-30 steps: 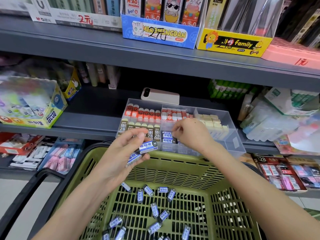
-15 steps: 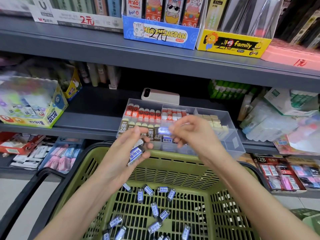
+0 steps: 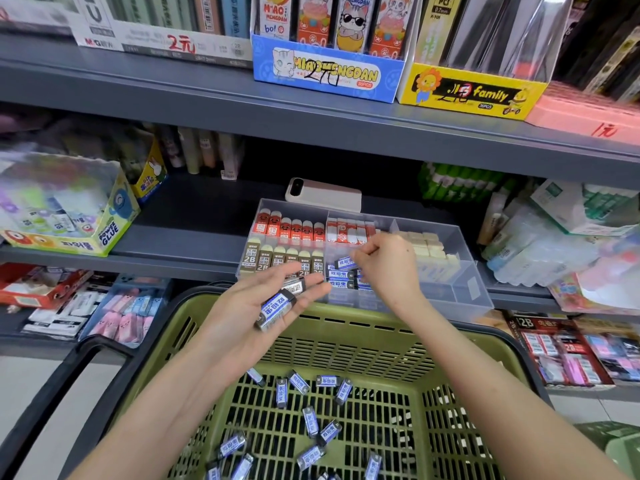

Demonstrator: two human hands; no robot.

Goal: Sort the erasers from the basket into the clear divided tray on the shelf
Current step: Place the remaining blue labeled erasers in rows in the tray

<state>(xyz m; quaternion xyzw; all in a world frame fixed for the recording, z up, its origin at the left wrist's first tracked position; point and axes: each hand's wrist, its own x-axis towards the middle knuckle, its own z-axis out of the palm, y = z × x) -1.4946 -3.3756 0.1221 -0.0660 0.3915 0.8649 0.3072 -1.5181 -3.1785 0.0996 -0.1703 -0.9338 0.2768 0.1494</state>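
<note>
2 small blue and white wrapped erasers (image 3: pixel 277 308) lie on the left hand (image 3: pixel 235 317). That hand is flat and loose, palm up, above the green plastic basket (image 3: pixel 346 318). Half a second ago the right hand (image 3: pixel 391 268) was up by the left hand, taking 1 eraser. Now it is down over the middle front box of the clear plastic divided tray (image 3: pixel 467 289) on the grey metal shelf (image 3: pixel 173 244). Its fingers are curled, with the tips right by a tilted blue eraser (image 3: pixel 346 262) on top of a little stack (image 3: pixel 341 274) of the same kind. I cannot tell if it pinches that one or has let go. I think 1 more is nearly home. Many loose blue erasers (image 3: pixel 311 420) lie on the basket floor, so lots of sorting is left.
</note>
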